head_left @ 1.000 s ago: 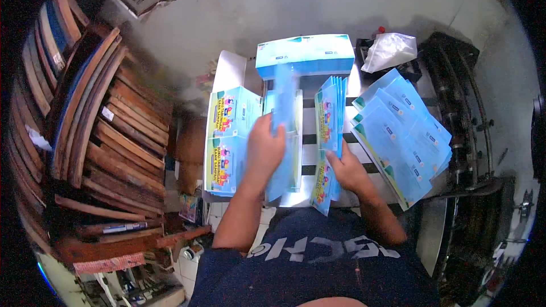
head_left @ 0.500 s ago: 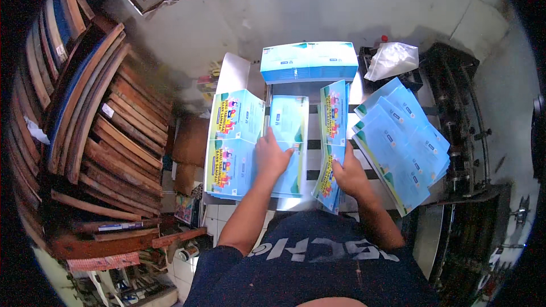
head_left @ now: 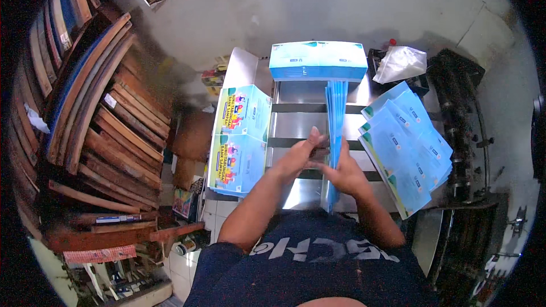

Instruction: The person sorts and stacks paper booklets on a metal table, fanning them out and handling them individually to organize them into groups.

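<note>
**Blue folded bundle (head_left: 336, 108) held on edge**

The right hand (head_left: 348, 173) grips the bundle over the surface (head_left: 298, 125). The left hand (head_left: 300, 153), just left of the bundle, has thumb and fingers parted; contact cannot be told. Further left, a cover stack (head_left: 242, 142) bears bold sideways lettering; fanned sheets (head_left: 401, 153), right of the bundle, carry small dark labels.

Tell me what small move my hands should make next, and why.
I'd probably press the left hand flat against the bundle of blue sheets to even it up. The right hand holds the bundle on edge, its far end shows slightly separated edges, and the left hand is open close beside it, though blur hides whether they touch.
</note>
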`<state>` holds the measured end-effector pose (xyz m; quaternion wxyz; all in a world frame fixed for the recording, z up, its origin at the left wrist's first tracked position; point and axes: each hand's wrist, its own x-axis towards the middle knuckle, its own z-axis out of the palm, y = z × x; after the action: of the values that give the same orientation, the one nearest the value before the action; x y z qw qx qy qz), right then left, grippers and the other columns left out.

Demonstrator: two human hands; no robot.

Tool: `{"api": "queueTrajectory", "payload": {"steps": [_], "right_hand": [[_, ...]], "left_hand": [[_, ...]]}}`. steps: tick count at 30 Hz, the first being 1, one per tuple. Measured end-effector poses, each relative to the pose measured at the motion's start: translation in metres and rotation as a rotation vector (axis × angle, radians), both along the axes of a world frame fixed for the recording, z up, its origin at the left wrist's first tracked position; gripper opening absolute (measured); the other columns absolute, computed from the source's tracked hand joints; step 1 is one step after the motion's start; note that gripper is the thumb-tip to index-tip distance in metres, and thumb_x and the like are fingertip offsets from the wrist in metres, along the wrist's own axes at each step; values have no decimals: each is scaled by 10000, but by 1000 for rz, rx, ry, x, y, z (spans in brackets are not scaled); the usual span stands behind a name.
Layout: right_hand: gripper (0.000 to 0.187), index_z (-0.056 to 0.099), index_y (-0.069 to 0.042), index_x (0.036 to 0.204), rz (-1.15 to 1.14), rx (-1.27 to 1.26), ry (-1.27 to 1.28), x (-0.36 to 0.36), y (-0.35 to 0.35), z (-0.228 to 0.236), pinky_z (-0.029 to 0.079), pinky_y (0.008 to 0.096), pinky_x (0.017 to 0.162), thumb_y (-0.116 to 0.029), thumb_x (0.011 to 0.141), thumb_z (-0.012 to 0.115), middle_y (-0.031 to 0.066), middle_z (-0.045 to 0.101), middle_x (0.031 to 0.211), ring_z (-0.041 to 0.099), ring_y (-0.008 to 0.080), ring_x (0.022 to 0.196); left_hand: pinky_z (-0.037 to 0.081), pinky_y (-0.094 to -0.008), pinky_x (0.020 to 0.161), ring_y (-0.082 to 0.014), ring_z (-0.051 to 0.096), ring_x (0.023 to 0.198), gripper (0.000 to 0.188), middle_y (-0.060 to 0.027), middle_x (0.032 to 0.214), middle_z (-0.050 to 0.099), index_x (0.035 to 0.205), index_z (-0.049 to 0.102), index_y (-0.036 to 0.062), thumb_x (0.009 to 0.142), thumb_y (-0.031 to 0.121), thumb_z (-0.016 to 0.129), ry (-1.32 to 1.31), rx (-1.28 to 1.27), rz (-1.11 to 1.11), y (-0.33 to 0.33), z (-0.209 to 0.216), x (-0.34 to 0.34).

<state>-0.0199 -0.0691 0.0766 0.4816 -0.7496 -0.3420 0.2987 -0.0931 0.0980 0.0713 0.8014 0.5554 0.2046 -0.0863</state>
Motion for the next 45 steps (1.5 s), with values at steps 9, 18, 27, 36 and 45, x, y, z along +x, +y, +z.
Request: {"api": "queueTrajectory", "payload": {"steps": [9,18,27,36,45], "right_hand": [[791,66,65,1490,-103,-184,-1,3,-7,-11,421,452,1006,-110,865,519,367,505,1273,555,468,1154],[742,111,45,1493,-141,-61,-55,4,-9,-31,386,424,1046,-132,907,530,305,485,1336,519,399,1230],[731,169,-5,1468,-38,98,59,7,-3,-21,426,471,1002,-231,915,591,311,496,1310,538,447,1195],[757,189,-19,1490,-67,56,120,9,-8,-12,420,390,1011,-126,869,609,214,499,1306,533,301,1185],[648,325,-9,1437,-262,233,595,38,-40,-56,434,336,1000,-23,823,532,122,525,1283,545,209,1133]], "left_hand": [[327,-475,1089,-385,388,1339,639,-284,1414,416,1401,376,-50,880,224,626,490,1697,289,82,-5,-81],[472,-568,711,-490,619,791,241,-326,854,620,994,526,-39,941,180,442,67,1177,327,11,66,-45],[496,-299,843,-135,591,959,499,-76,1133,596,1420,380,5,1044,331,421,-92,-35,156,-44,-18,-5],[501,-284,793,-126,609,879,366,-72,1011,655,1197,585,-28,1003,275,516,11,255,250,-15,-21,-14],[502,-287,846,-136,628,947,401,-84,1111,660,1276,558,-14,1025,285,466,-62,187,272,-12,-40,-25]]}}
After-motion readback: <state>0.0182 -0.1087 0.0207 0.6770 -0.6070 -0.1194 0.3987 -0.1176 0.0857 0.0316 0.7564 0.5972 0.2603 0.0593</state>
